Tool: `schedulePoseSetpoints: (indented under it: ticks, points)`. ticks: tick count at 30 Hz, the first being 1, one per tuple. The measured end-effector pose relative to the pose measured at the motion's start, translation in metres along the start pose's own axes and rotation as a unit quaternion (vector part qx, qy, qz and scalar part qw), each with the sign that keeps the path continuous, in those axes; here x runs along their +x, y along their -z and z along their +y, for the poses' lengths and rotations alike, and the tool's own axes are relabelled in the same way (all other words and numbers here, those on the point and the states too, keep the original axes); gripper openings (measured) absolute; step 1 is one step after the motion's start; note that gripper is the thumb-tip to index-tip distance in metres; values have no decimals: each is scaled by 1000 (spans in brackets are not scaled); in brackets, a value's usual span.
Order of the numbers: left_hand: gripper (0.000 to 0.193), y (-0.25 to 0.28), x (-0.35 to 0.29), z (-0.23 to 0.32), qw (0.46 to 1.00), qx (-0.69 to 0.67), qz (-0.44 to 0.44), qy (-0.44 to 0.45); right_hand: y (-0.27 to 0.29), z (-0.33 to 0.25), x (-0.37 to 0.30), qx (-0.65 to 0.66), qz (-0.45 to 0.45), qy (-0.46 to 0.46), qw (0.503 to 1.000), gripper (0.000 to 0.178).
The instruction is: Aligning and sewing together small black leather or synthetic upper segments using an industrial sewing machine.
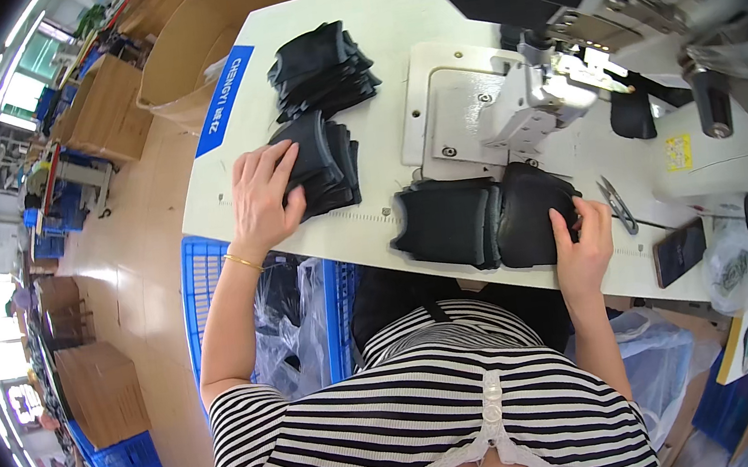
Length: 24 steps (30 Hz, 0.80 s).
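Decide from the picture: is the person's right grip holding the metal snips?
No: the metal snips lie on the white tabletop, while the right grip touches a black piece.

Grey-edged black stack [320, 161], flat, slightly fanned, left hand [265, 195] touching its left side. Uneven black stack [321, 67] just beyond. Third black stack [446, 223] between hands, nearer right. Smooth black piece [527, 224] beside it, right hand [584, 243] on right edge.

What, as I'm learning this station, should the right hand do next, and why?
Perhaps lift the smooth, curved black fabric piece: the right hand already touches its right edge, while the left hand touches a layered black fabric stack.
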State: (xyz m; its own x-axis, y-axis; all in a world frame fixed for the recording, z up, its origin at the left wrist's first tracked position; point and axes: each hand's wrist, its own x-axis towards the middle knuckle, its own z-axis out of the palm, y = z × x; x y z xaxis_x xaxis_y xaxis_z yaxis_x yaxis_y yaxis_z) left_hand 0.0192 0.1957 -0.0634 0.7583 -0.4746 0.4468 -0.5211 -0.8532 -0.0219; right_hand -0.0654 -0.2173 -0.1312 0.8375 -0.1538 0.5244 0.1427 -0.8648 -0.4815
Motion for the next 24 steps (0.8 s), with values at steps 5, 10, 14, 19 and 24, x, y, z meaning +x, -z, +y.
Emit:
schedulePoseSetpoints:
  ticks: [5, 10, 14, 19, 24]
  points:
    - [58, -20, 8, 65, 985, -152, 69, -43, 1, -3, 2, 4, 26, 12, 1000, 19]
    - [43, -62, 46, 158, 966, -256, 9, -38, 9, -3, 6, 97, 54, -14, 994, 12]
    - [32, -74, 44, 165, 961, -272, -38, 15, 23, 8, -2, 231, 60, -152, 959, 12]
    - [21, -80, 44, 168, 954, -286, 85, -33, 30, 7, 5, 224, 73, -133, 963, 17]
    - [17, -49, 60, 156, 877, -466, 89, -83, 36, -19, 18, 256, 120, -90, 955, 16]
